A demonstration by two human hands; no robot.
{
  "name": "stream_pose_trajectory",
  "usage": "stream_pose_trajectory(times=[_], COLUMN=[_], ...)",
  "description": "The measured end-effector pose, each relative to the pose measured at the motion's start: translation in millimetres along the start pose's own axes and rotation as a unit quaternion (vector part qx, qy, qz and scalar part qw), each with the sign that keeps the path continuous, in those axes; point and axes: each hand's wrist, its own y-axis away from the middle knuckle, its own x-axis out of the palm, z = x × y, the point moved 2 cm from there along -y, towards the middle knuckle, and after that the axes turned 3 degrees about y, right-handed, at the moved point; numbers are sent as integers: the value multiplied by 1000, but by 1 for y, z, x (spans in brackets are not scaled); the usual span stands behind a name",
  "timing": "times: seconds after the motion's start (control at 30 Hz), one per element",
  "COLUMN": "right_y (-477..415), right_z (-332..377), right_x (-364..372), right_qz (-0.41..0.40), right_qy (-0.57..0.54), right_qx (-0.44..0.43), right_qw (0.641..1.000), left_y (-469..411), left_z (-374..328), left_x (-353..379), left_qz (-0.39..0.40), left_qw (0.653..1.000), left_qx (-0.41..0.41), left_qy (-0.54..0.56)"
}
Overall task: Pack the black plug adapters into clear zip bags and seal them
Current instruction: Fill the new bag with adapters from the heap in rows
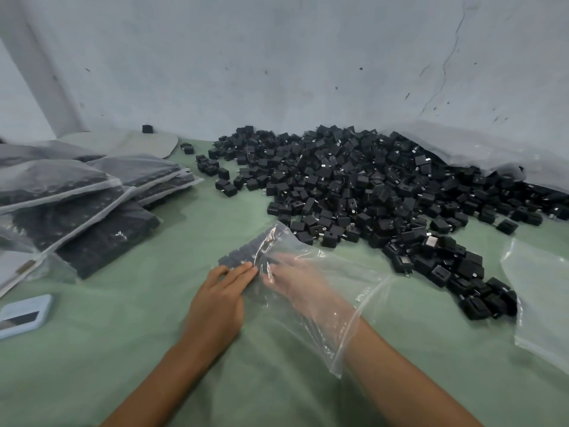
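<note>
A clear zip bag [332,306] lies on the green cloth in front of me, its mouth toward my right forearm. My right hand [295,280] is inside the bag up to the wrist, blurred behind the plastic, its fingers against a row of black plug adapters [243,254] at the bag's far end. My left hand [224,291] lies outside the bag with straight fingers pressing on the row's near left side. A big heap of loose black plug adapters [363,189] spreads across the cloth behind and to the right.
Filled, sealed bags of adapters [80,198] are stacked at the left. A light blue phone [24,314] lies at the near left. Another empty clear bag [545,300] lies at the right edge. A large plastic sack [480,149] rests against the wall.
</note>
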Motion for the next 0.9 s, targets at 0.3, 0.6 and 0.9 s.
stream_pose_trajectory(times=[0.3,0.6,0.9], right_y=[-9,-3,5], right_z=[-11,-28,-18], right_x=[-10,-3,-1], right_qz=[-32,-46,32], right_qy=[245,229,222], right_qx=[-85,-100,-41], right_qw=[965,967,974], left_y=[2,4,-1], left_z=[3,-1,0], left_x=[2,-6,-7], left_qz=[24,54,29], left_qw=[1000,997,996], left_qx=[5,-38,-68], left_qy=[-7,33,43])
